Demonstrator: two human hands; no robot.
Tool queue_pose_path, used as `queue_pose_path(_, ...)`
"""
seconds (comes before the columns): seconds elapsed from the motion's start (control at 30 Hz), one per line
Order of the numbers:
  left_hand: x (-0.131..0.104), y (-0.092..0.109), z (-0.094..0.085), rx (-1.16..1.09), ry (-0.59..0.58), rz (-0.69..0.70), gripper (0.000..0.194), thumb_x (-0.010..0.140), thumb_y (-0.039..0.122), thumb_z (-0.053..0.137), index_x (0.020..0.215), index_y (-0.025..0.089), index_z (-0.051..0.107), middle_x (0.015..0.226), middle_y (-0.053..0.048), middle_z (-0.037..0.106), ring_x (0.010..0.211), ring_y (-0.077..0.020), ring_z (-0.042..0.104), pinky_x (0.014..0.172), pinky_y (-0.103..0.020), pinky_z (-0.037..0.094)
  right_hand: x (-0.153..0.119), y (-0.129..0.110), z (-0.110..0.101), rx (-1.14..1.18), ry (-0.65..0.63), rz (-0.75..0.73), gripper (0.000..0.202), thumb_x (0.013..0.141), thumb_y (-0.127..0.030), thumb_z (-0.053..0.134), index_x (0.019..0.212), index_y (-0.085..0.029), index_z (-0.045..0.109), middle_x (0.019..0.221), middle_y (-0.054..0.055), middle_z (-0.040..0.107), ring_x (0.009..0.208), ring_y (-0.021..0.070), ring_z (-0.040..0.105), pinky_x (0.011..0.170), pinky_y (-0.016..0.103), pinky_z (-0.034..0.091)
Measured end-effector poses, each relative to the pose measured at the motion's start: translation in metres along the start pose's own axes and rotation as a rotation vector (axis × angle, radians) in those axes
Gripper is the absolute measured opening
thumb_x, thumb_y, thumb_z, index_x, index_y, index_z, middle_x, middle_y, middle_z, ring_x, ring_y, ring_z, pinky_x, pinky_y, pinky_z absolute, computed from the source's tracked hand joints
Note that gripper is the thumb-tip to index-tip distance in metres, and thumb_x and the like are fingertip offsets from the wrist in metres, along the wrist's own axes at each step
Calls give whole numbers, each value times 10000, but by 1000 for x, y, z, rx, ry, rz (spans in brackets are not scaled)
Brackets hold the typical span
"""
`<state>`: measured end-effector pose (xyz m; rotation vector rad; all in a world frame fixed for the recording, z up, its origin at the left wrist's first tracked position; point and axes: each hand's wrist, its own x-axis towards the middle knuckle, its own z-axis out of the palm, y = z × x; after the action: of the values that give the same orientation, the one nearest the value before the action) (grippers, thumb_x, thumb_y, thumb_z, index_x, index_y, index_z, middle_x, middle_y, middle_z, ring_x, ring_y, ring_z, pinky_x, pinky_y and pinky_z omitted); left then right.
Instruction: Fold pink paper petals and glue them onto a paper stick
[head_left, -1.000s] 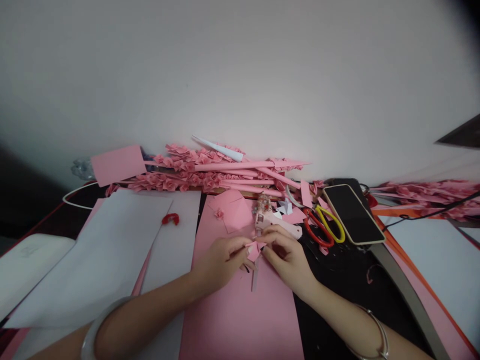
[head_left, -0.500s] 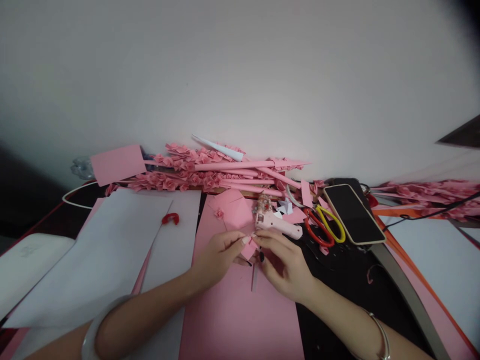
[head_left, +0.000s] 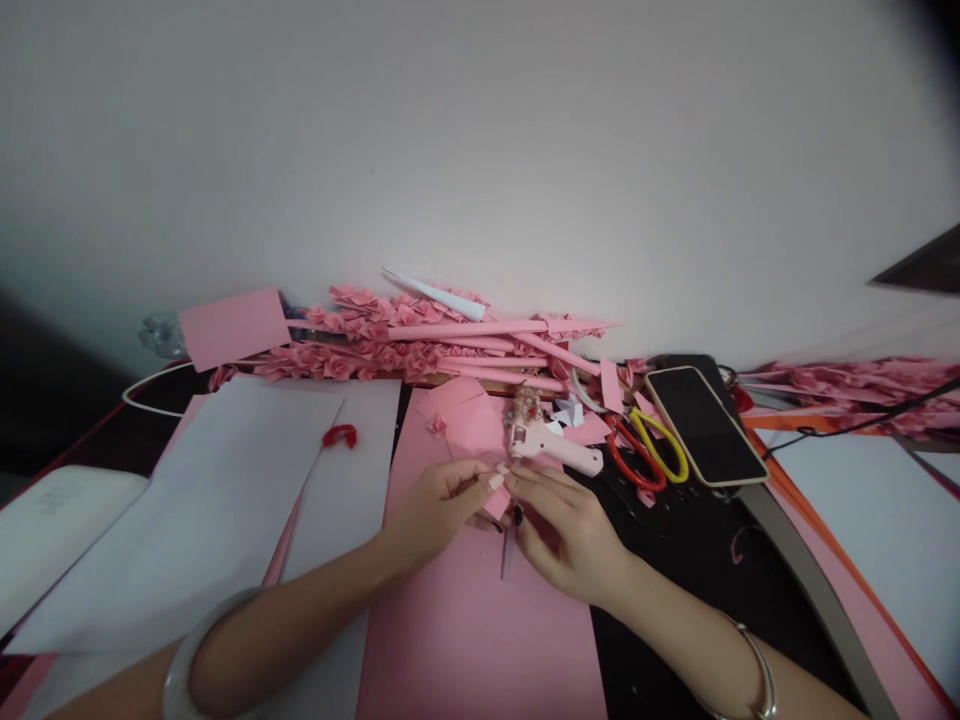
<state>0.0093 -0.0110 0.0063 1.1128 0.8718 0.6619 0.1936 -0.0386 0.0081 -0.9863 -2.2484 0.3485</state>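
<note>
Between my two hands is a small folded piece of pink paper (head_left: pixel 494 502), partly covered by the fingers. My left hand (head_left: pixel 439 505) pinches it from the left, thumb on top. My right hand (head_left: pixel 566 520) grips it from the right, its fingertips meeting those of the left. Below them a thin grey strip (head_left: pixel 508 555) lies on a large pink sheet (head_left: pixel 480 640). Just beyond the fingertips sits a pale pink glue gun (head_left: pixel 555 447). A small pink paper flower (head_left: pixel 437 425) rests on pink paper (head_left: pixel 472 425) behind my left hand.
Red-handled scissors (head_left: pixel 634 455), yellow handles (head_left: pixel 664 445) and a phone (head_left: pixel 705 425) lie to the right. Pink paper flower stems (head_left: pixel 465 335) line the wall. White sheets (head_left: pixel 187 500) with a red curved piece (head_left: pixel 340 436) spread left, beside a white box-like object (head_left: pixel 67 530).
My fingertips have closed further over the pink paper, so less of it shows. The right fingers have shifted slightly left. Surrounding things keep their places.
</note>
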Motion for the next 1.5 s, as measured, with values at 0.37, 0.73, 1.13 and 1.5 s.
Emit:
queue_pose_path(0.37,1,-3,-1,23,-35,17,191,810,329,556,817,142,595,768,-15,633,718,-139,644,686,-271,517,-1,-1,-1,20,-3,26,502,762,-81,479,1254,-177,496,1201,126,611,1086,250,583,933,443,456)
queue_pose_path(0.73,-1,-4,2,173,-141,91,162,853,263,488,766,151,567,730,-13,633,734,-162,652,701,-283,506,2,-2,0,161,-13,331,117,885,-225,438,775,-199,467,661,-4,493,574,138,463,532,254,389)
queue_pose_path(1.13,-4,-2,4,170,-205,81,179,838,256,509,683,166,505,630,-3,620,608,-133,590,617,-255,456,6,-4,0,301,-138,234,306,925,-215,364,629,-201,441,532,-34,443,474,108,423,481,228,344)
queue_pose_path(1.5,0,-1,-1,182,-99,125,139,857,234,486,868,139,588,773,-23,642,741,-148,651,723,-270,502,4,0,0,263,1,312,292,927,-200,328,635,-217,311,555,-43,323,494,119,333,475,250,272)
